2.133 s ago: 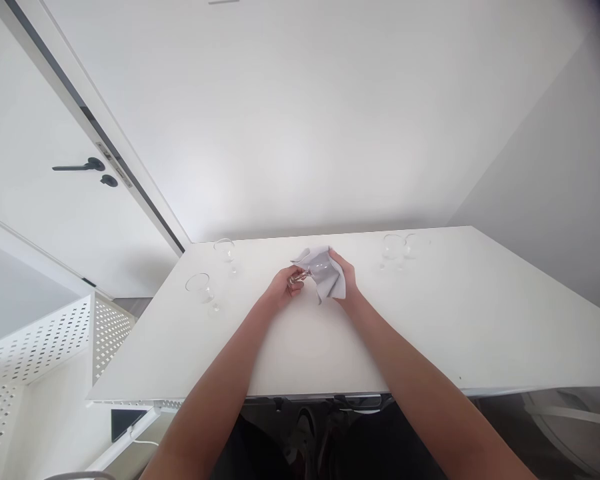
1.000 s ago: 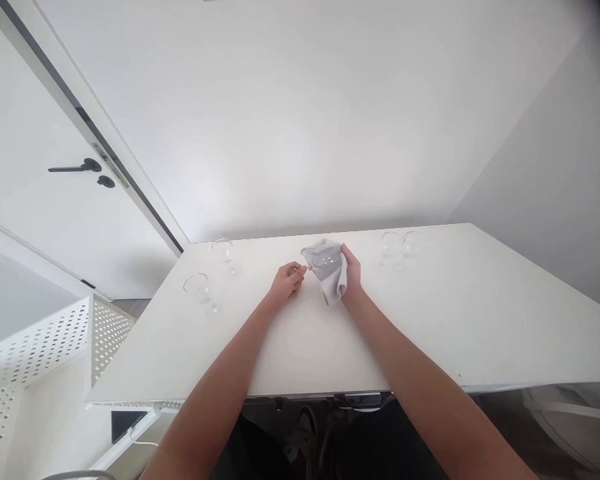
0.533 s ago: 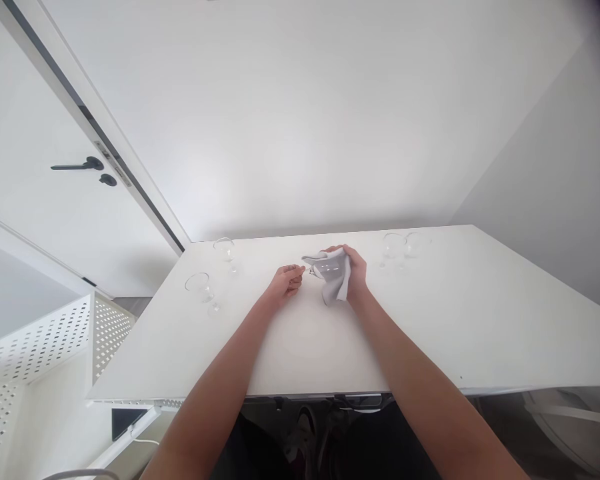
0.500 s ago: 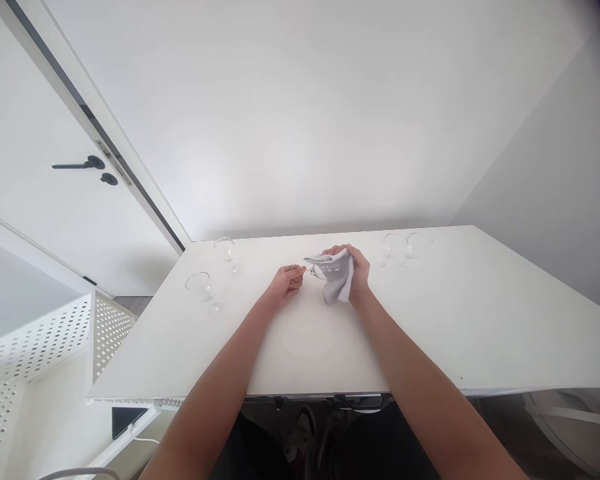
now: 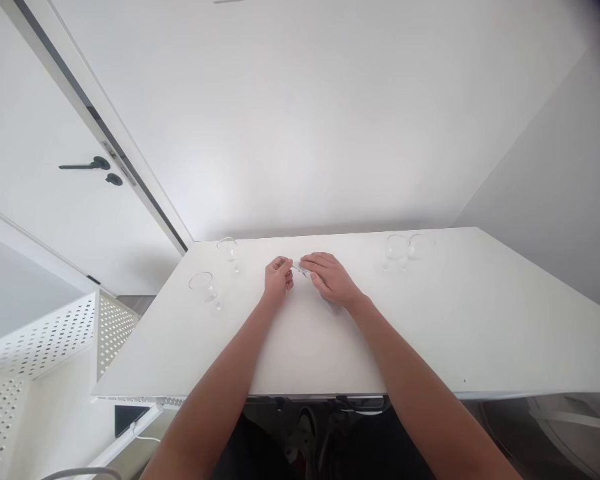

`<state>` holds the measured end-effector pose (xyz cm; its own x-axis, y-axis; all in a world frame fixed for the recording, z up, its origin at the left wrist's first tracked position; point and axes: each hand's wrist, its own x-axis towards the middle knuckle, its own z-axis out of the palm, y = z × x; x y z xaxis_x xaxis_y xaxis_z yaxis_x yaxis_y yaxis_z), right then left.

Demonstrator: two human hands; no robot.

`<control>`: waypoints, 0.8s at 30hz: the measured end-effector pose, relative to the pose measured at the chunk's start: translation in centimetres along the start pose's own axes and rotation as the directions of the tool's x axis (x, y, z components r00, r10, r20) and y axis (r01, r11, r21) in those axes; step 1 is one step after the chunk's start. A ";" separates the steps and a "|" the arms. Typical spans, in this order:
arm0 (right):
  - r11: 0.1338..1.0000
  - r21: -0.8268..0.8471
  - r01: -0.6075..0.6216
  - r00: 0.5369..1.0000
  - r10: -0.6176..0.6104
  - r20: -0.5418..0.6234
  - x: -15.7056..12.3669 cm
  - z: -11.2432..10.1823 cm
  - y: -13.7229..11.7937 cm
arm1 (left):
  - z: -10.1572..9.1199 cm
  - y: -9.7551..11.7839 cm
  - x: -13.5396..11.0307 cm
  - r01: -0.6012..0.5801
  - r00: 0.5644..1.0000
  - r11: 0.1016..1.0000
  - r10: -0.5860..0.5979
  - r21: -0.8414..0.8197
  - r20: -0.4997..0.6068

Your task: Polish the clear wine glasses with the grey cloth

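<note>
Head view: both bare arms reach over the near edge of a white table (image 5: 430,320) and meet near its middle, a little toward the far side. The left hand (image 5: 278,279) is curled into a fist, its fingers closed on the end of a glass (image 5: 299,268). Only a clear sliver of it shows between the two hands. The right hand (image 5: 331,280) lies palm down just beside the left, fingers stretched toward it, and covers the rest of the glass and a grey cloth (image 5: 330,304). A small fold of cloth peeks out by the wrist. The palm hides whether this hand grips anything beneath it. I cannot tell whether the glass rests on the table or is held just above it.

Well apart from the hands, a back-left glass (image 5: 227,249) and a front-left glass (image 5: 202,285) stand upright. A right pair (image 5: 396,247) stands close together near the far edge. Beyond the left corner is a white door with a black handle (image 5: 87,164), and below it a perforated white shelf (image 5: 45,333)
</note>
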<state>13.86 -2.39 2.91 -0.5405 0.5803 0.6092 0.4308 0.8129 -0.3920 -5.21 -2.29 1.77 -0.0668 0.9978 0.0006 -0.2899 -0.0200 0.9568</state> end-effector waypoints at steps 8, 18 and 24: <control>0.998 -0.065 -0.001 0.990 0.010 0.142 -0.4 -0.5 -0.2 | 0.4 -0.1 -0.4 -0.214 0.976 0.969 0.218 0.126 -0.017; 0.858 0.341 -0.384 0.906 0.421 -0.039 -0.2 0.3 0.6 | 0.8 0.2 -0.9 -0.183 0.981 0.981 0.177 0.070 0.084; 0.085 0.810 -0.581 0.563 0.761 0.324 0.2 1.7 0.8 | 0.7 0.8 -1.0 -0.144 0.989 0.989 0.142 0.025 0.046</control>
<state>12.85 -1.56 1.58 -0.2106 0.9611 -0.1789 -0.2344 -0.2273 -0.9452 -4.67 -3.26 2.72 -0.0632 0.9866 0.1502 -0.2533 -0.1615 0.9538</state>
